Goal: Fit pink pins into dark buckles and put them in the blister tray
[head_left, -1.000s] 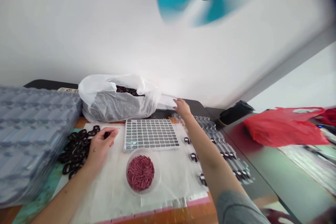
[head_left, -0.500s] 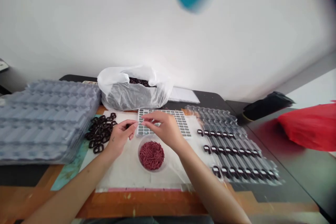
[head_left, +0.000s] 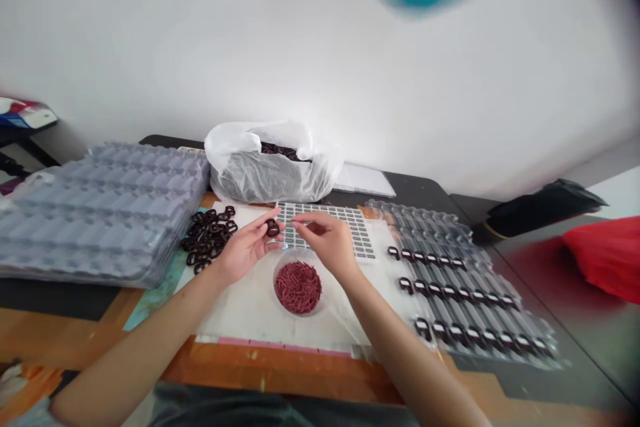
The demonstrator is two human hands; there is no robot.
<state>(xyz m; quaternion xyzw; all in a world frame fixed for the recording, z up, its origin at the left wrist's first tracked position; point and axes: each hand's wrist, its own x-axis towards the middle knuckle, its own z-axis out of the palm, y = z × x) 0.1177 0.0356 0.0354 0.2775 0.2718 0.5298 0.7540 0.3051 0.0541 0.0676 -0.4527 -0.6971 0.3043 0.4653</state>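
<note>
My left hand [head_left: 245, 252] holds a small dark ring-shaped part [head_left: 273, 227] at its fingertips, palm turned partly up. Just to the right of it, my right hand [head_left: 331, 241] has thumb and forefinger pinched together; what they hold, if anything, is too small to make out. Behind both hands lies a white sheet with rows of small grey rectangles [head_left: 361, 232], partly covered by them. Below the hands stands a clear round tub [head_left: 277, 303] of thin dark-red pieces [head_left: 299, 287]. Left of my left hand is a pile of dark ring-shaped parts [head_left: 207, 237].
Stacked clear plastic trays [head_left: 115, 213] stand at left. On the right, a clear ridged tray [head_left: 493, 263] bears rows of dark parts with white faces [head_left: 457, 293]. A white plastic bag [head_left: 270, 177] with dark parts sits at the back. A red item [head_left: 607, 257] is at far right.
My hands have moved apart slightly. My left hand has turned more palm-up, so the dark part now shows at its fingertips. The whole view has shifted a little.
</note>
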